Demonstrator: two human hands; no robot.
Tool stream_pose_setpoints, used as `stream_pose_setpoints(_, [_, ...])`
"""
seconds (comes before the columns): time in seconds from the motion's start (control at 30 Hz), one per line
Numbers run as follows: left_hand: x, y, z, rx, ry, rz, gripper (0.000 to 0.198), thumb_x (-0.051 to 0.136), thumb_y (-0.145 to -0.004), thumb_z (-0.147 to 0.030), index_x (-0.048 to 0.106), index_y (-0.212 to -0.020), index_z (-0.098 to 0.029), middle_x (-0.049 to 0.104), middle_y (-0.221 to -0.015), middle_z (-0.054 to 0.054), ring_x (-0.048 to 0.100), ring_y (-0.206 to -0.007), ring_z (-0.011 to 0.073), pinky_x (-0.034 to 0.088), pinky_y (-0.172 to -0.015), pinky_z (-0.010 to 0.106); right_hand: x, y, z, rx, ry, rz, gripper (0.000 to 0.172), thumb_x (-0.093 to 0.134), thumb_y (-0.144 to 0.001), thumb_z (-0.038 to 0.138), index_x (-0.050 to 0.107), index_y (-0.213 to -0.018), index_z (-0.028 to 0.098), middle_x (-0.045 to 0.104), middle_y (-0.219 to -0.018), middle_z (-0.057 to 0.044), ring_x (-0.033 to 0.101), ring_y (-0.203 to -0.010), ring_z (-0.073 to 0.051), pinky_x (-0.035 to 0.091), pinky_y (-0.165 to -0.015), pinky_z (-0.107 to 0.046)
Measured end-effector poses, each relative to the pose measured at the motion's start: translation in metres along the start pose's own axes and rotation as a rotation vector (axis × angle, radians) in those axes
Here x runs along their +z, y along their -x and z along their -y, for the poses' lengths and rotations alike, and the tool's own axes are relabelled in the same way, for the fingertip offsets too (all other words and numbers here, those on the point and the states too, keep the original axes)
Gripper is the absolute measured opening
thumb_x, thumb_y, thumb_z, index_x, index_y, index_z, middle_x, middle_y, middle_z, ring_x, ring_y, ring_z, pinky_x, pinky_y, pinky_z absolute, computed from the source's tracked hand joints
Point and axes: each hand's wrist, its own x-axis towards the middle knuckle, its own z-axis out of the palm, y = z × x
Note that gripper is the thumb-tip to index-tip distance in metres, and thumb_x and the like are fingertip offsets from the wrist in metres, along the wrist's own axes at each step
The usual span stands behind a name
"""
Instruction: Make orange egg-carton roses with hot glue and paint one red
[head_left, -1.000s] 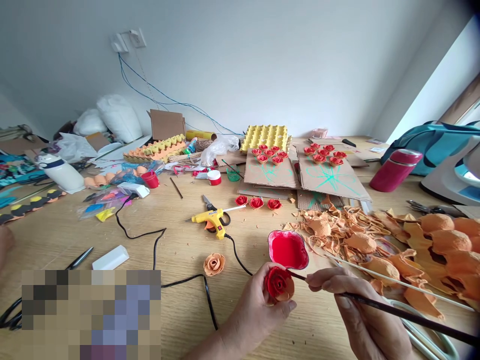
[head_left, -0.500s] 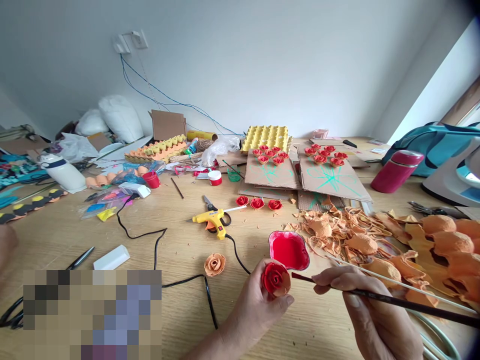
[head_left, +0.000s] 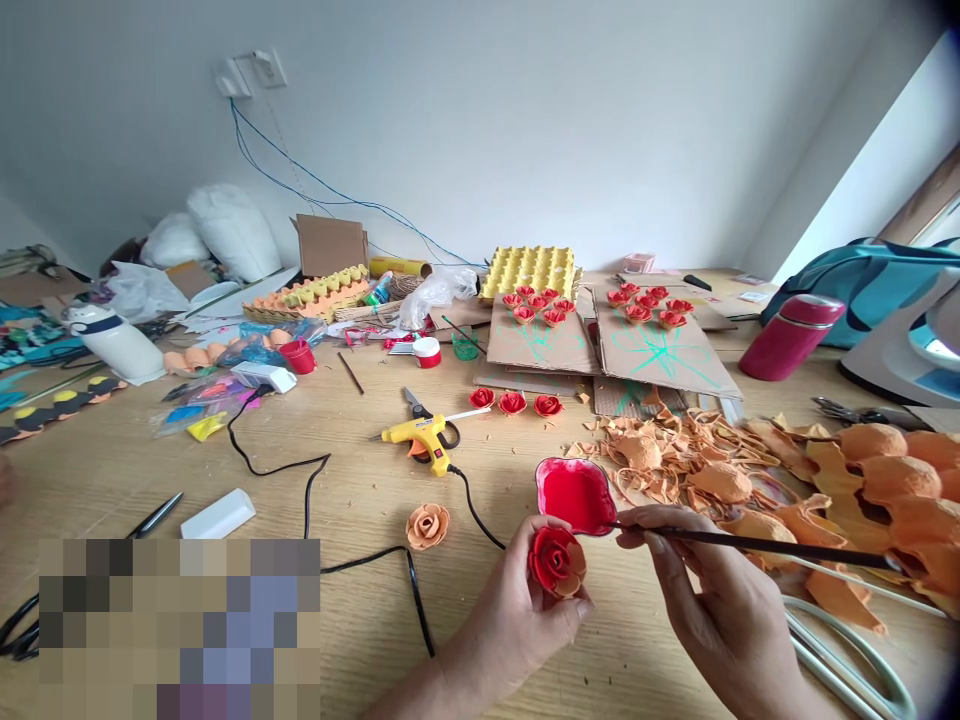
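Between the fingers of my left hand [head_left: 525, 605] is an egg-carton rose [head_left: 557, 562], mostly red, with bare orange petals on its right and lower side. My right hand [head_left: 712, 600] grips a dark-handled paintbrush [head_left: 750, 541]; its tip is at the right rim of a dish of red paint [head_left: 574, 497], just behind the rose. An unpainted orange rose [head_left: 428, 526] lies on the table left of my left hand. Three red roses [head_left: 512, 402] sit in a row beyond the dish.
A yellow glue gun [head_left: 417, 436] lies over scissors, its black cord running toward me. Orange carton scraps [head_left: 667, 455] pile up at right. Cardboard sheets [head_left: 664, 350] at the back carry more red roses. A pink bottle [head_left: 791, 338] stands at back right.
The brush has moved from beside the rose to the paint dish's edge, my right hand going left and slightly up. My left hand still holds the rose, turned slightly. The view shifted a little.
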Motion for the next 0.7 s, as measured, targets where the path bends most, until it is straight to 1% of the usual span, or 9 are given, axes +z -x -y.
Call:
stream_pose_setpoints(0.07, [0.0010,0.0000,-0.0001,-0.004,-0.022,0.000,0.051,0.074,-0.069,-0.008,0.053,-0.114,-0.020,0.058,-0.082,-0.004,0.057,-0.070,0.0125,0.046,-0.051,0.019,0.0009,-0.0030,0.0006,-0.038,0.036,-0.017,0.013,0.056,-0.104,0.022,0.068,-0.110,0.025,0.080,-0.088,-0.002,0.080,-0.077,-0.018,0.061,-0.067,-0.025])
stream_pose_setpoints(0.13, [0.0017,-0.0004,0.0001,0.005,-0.043,-0.005,0.046,0.072,-0.070,-0.009,0.054,-0.112,-0.019,0.058,-0.081,-0.004,0.058,-0.070,0.0130,0.047,-0.049,0.019,0.0015,-0.0053,0.0005,-0.063,0.065,-0.029,0.012,0.057,-0.103,0.022,0.068,-0.107,0.025,0.080,-0.087,-0.002,0.081,-0.077,-0.018,0.062,-0.068,-0.025])
stream_pose_setpoints(0.27, [0.0026,-0.0012,0.0012,0.006,-0.066,-0.027,0.044,0.071,-0.069,-0.010,0.055,-0.108,-0.018,0.055,-0.080,-0.005,0.056,-0.068,0.0117,0.049,-0.048,0.019,0.0024,-0.0067,-0.0007,-0.077,0.061,-0.014,0.012,0.056,-0.104,0.021,0.067,-0.108,0.024,0.079,-0.090,-0.003,0.081,-0.076,-0.017,0.063,-0.068,-0.024])
stream_pose_setpoints(0.43, [0.0030,-0.0001,-0.0001,-0.001,-0.070,-0.031,0.043,0.075,-0.069,-0.012,0.055,-0.107,-0.019,0.056,-0.079,-0.005,0.053,-0.064,0.0097,0.047,-0.048,0.018,0.0034,-0.0066,0.0002,-0.080,0.052,0.003,0.012,0.057,-0.103,0.021,0.068,-0.107,0.025,0.081,-0.093,-0.003,0.081,-0.081,-0.020,0.065,-0.072,-0.028])
stream_pose_setpoints(0.5, [0.0028,0.0003,-0.0012,-0.003,-0.074,-0.027,0.042,0.076,-0.070,-0.012,0.056,-0.106,-0.020,0.056,-0.078,-0.005,0.052,-0.064,0.0096,0.046,-0.049,0.018,0.0038,-0.0065,0.0006,-0.064,0.035,0.015,0.012,0.057,-0.103,0.022,0.068,-0.105,0.026,0.081,-0.092,-0.003,0.081,-0.080,-0.020,0.065,-0.071,-0.027])
stream_pose_setpoints(0.6, [0.0020,0.0002,-0.0011,-0.009,-0.089,-0.028,0.042,0.077,-0.070,-0.012,0.056,-0.105,-0.020,0.056,-0.079,-0.005,0.051,-0.064,0.0093,0.046,-0.049,0.017,0.0039,-0.0054,-0.0004,-0.002,-0.022,0.023,0.011,0.057,-0.104,0.023,0.068,-0.105,0.025,0.080,-0.087,-0.003,0.080,-0.075,-0.018,0.064,-0.066,-0.024])
stream_pose_setpoints(0.7, [0.0012,-0.0003,0.0010,-0.005,-0.097,-0.043,0.043,0.078,-0.070,-0.012,0.056,-0.105,-0.021,0.055,-0.079,-0.005,0.051,-0.064,0.0093,0.045,-0.048,0.017,0.0024,-0.0045,-0.0018,0.071,-0.069,-0.003,0.011,0.057,-0.104,0.024,0.068,-0.107,0.024,0.078,-0.081,-0.002,0.079,-0.071,-0.016,0.063,-0.065,-0.021])
